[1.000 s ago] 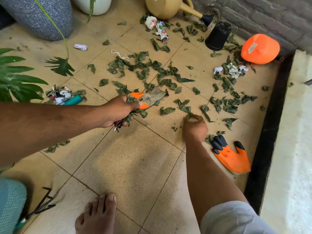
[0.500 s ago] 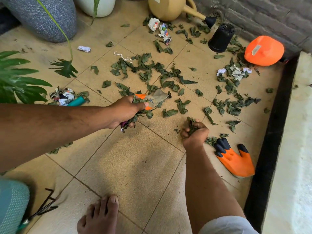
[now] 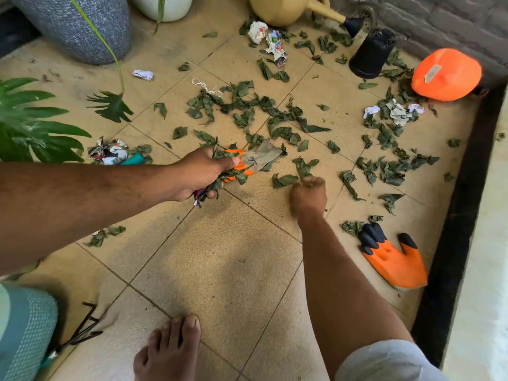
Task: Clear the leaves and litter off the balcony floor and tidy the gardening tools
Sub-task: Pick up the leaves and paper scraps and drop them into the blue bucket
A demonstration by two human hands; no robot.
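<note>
Left hand (image 3: 198, 176) grips trowel (image 3: 254, 160) and leaves (image 3: 220, 180); right hand (image 3: 309, 195) pinches a leaf (image 3: 284, 180).

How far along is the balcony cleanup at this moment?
Early. Done: the tiles nearest the person look bare. In hand: the left hand grips a bunch of leaves with an orange glove; the right hand pinches a leaf. Left: scattered leaves, crumpled paper, the second glove, black pot.

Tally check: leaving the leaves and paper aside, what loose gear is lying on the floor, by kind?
Watering can: 1
Black plastic pot: 1
Orange glove: 1
Orange domed item: 1
Hand rake: 1
Teal-handled tool, partly hidden: 1
Total: 6
</note>
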